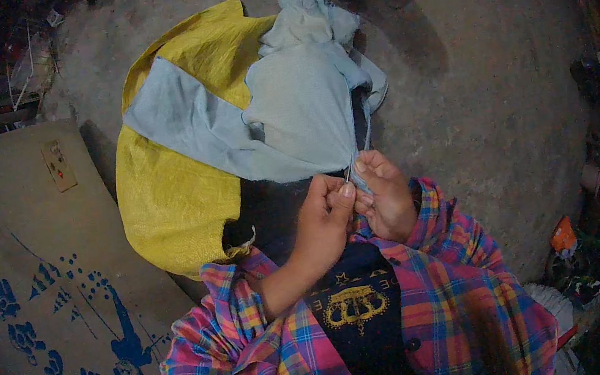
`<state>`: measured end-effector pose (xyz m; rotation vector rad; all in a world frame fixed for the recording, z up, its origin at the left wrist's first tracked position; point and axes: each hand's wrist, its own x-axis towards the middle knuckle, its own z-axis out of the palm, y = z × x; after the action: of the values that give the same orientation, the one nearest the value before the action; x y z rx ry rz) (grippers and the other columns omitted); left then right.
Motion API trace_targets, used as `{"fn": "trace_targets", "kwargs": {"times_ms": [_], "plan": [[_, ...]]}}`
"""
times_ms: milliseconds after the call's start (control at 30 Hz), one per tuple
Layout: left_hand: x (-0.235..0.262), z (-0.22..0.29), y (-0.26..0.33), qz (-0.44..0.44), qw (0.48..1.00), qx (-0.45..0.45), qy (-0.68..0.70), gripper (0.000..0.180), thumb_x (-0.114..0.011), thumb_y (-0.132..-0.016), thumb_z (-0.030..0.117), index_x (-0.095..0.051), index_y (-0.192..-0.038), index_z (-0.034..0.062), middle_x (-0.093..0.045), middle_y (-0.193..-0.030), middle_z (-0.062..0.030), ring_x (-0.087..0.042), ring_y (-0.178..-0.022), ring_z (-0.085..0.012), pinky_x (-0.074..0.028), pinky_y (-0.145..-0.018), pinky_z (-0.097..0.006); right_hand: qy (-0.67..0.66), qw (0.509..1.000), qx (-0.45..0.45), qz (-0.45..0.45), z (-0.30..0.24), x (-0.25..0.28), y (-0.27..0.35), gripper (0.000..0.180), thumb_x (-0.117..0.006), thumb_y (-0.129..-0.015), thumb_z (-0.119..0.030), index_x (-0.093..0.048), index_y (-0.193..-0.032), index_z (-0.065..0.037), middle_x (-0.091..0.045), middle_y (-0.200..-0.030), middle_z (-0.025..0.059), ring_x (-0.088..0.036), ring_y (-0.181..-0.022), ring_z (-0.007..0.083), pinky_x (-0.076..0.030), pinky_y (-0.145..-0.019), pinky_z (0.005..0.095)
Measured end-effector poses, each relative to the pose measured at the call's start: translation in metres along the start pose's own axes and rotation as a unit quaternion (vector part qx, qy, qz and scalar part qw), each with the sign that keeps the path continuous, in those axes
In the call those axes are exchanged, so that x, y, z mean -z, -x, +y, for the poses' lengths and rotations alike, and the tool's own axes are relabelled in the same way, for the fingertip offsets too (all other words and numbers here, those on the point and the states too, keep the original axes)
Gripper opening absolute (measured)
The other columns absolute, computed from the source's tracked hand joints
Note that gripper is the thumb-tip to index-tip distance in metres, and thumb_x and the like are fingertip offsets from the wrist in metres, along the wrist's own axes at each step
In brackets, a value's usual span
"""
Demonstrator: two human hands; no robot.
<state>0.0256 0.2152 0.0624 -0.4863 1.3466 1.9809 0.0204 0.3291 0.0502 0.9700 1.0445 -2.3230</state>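
A light blue garment [303,102] of soft cloth lies spread over my lap, its edge drawn to a point at my fingers. My right hand [387,198] is closed, pinching a gathered bit of that garment. Close against it, my left hand [326,218] is closed too, thumb and forefinger pressed together at the cloth. A thin, shiny sliver shows between the two hands; it is too small to name. Beneath the garment, a yellow woven cloth [179,197] drapes over my legs, with a frayed edge near my left sleeve.
To the left stands a brown board [22,226] with blue printing and a small card on it. A wire rack [24,80] is at the far left. Concrete floor [488,107] extends right, with a plastic bag [587,266] at lower right.
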Motion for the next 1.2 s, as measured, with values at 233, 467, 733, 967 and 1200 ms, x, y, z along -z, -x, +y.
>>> {"fn": "trace_targets", "kwargs": {"times_ms": [233, 467, 733, 967, 1200], "plan": [[0.0, -0.006, -0.003, 0.023, 0.998, -0.034, -0.045, 0.017, -0.044, -0.084, 0.019, -0.042, -0.082, 0.0026, -0.052, -0.062, -0.0025, -0.042, -0.048, -0.0051, -0.035, -0.042, -0.02, 0.0, 1.0, 0.008, 0.008, 0.001, 0.0, 0.0, 0.017, -0.045, -0.083, -0.02, -0.039, -0.09, -0.006, -0.042, -0.056, 0.0006, -0.035, -0.038, 0.0061, -0.028, -0.033, 0.0193], [-0.001, 0.0, 0.001, 0.018, 0.999, -0.019, -0.042, 0.015, -0.043, -0.084, 0.016, -0.041, -0.084, 0.0015, -0.056, -0.067, -0.0054, -0.046, -0.052, -0.0065, -0.037, -0.046, -0.02, -0.013, 1.0, 0.0, -0.002, 0.002, 0.0, 0.0, 0.016, -0.046, -0.082, -0.017, -0.039, -0.09, -0.006, -0.044, -0.057, 0.0012, -0.036, -0.038, 0.0062, -0.029, -0.033, 0.0192], [-0.002, 0.003, -0.001, 0.026, 0.994, -0.039, -0.094, 0.017, -0.041, -0.085, 0.016, -0.04, -0.085, -0.0008, -0.057, -0.07, -0.0083, -0.055, -0.063, -0.0107, -0.042, -0.054, -0.022, -0.001, 1.0, 0.024, 0.001, 0.003, 0.0, 0.0, 0.015, -0.046, -0.082, -0.015, -0.039, -0.091, -0.005, -0.046, -0.062, 0.0019, -0.038, -0.04, 0.006, -0.03, -0.033, 0.0189], [-0.002, 0.005, 0.0, 0.027, 0.995, -0.032, -0.087, 0.016, -0.042, -0.084, 0.016, -0.041, -0.084, 0.0, -0.058, -0.07, -0.0088, -0.054, -0.061, -0.0098, -0.04, -0.051, -0.022, 0.019, 1.0, 0.018, -0.004, 0.003, 0.001, 0.0, 0.016, -0.045, -0.082, -0.017, -0.038, -0.09, -0.004, -0.045, -0.059, 0.0015, -0.036, -0.038, 0.0063, -0.029, -0.032, 0.0198], [0.003, 0.0, 0.002, 0.025, 0.997, -0.028, -0.065, 0.018, -0.044, -0.084, 0.02, -0.042, -0.084, 0.0023, -0.047, -0.062, -0.0009, -0.04, -0.05, -0.0055, -0.034, -0.046, -0.019, 0.014, 1.0, 0.002, -0.009, 0.001, -0.001, 0.001, 0.014, -0.044, -0.083, -0.017, -0.037, -0.09, -0.007, -0.042, -0.06, 0.0003, -0.034, -0.039, 0.0044, -0.027, -0.032, 0.0176]]}}
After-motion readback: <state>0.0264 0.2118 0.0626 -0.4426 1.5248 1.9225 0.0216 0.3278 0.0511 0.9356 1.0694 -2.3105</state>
